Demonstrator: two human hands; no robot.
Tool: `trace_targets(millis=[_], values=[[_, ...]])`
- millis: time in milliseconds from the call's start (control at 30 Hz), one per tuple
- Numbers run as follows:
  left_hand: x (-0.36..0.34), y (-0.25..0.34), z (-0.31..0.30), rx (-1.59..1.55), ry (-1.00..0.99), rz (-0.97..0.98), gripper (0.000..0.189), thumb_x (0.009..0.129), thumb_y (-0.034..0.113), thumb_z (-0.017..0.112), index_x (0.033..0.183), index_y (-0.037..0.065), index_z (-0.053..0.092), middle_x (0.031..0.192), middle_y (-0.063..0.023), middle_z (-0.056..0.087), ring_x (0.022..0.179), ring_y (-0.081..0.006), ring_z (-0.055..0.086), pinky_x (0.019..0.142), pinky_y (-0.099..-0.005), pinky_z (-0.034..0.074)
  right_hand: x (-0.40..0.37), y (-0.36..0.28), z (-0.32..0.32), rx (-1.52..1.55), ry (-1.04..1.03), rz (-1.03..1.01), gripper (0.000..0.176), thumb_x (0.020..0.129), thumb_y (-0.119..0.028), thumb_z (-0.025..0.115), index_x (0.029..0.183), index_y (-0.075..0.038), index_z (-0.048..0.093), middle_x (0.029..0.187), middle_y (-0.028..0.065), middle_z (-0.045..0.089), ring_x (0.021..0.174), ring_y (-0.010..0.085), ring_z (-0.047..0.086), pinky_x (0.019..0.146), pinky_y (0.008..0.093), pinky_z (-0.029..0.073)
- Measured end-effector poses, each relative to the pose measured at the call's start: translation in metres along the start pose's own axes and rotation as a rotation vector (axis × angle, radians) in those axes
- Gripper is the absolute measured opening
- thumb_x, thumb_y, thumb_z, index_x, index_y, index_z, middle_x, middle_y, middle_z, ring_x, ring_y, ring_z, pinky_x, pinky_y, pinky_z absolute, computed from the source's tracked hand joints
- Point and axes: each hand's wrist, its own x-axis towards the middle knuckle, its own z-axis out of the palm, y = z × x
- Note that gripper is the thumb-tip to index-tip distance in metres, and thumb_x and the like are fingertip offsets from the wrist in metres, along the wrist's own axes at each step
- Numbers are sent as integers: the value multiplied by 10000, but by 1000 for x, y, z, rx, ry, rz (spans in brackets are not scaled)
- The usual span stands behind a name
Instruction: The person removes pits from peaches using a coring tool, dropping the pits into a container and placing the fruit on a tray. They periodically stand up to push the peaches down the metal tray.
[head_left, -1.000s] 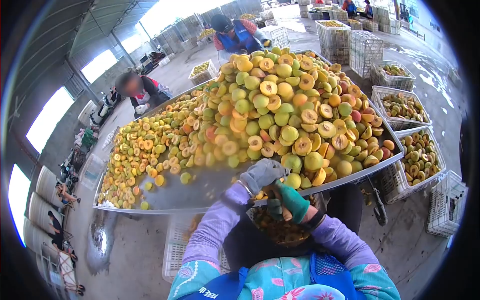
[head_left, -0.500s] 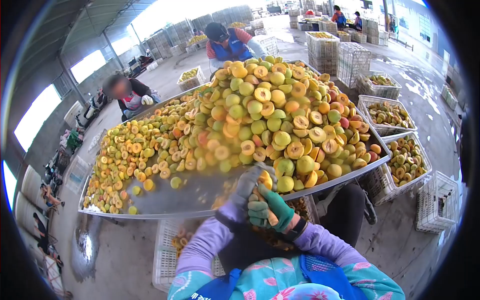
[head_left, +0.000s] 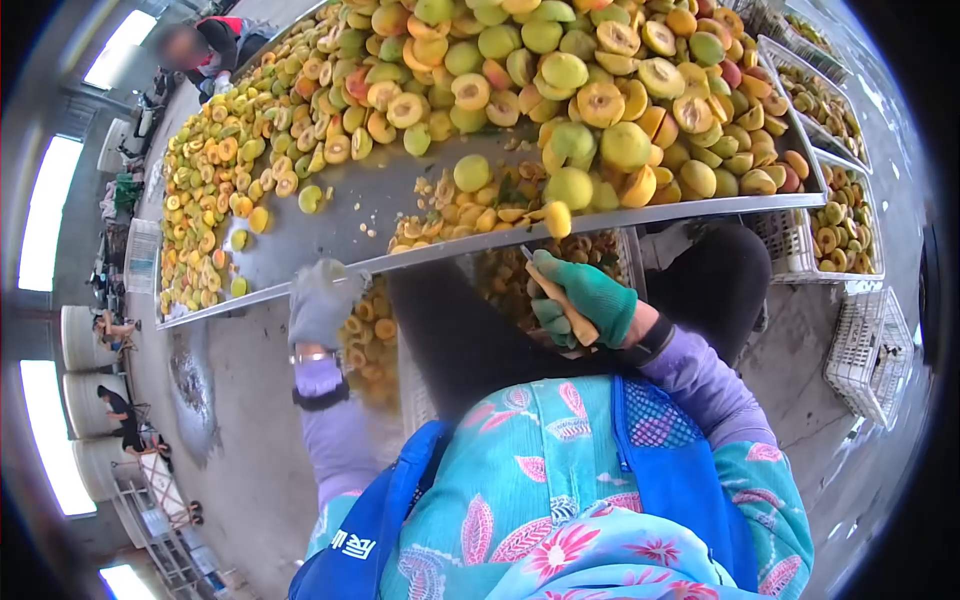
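My left hand [head_left: 327, 300], in a grey glove, is over the table's front edge, above a crate of cut fruit [head_left: 372, 335]. Blur hides its fingers and whether it holds anything. My right hand [head_left: 592, 300], in a green glove, is closed round the wooden handle of a small knife [head_left: 565, 298], its tip pointing up towards the table. A yellow piece of fruit [head_left: 557, 219] is at the table edge just above the knife. Halved and whole fruit [head_left: 470, 90] is heaped on the metal table [head_left: 350, 215]. More cut fruit [head_left: 505, 280] lies below, between my legs.
Crates of fruit [head_left: 843, 225] stand beyond the table's right end, with a white crate [head_left: 872, 350] nearer. A person [head_left: 215, 50] works at the far left side. Further left, people [head_left: 122, 415] sit near large pale tubs [head_left: 90, 400].
My hands were together over the table edge and have come apart, the left going left and down, the right down with the knife. The view has tilted down.
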Motion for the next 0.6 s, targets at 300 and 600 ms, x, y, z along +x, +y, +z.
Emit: trace_targets(millis=[300, 600], values=[[167, 172, -14, -431, -325, 265, 488, 812, 287, 654, 1202, 10, 562, 1057, -209, 624, 1020, -292, 602, 820, -382, 493, 14, -26, 17, -234, 286, -395, 348, 948, -451, 516, 888, -109, 538, 646, -17, 486, 503, 81, 445, 445, 230, 369], [81, 184, 13, -2122, -112, 0, 383, 837, 56, 663, 1187, -13, 525, 1089, -121, 636, 983, -213, 628, 835, -318, 528, 50, -30, 10, -1100, 480, -864, 418, 972, -402, 452, 972, 11, 514, 693, 236, 601, 642, 408, 611, 609, 483, 478]])
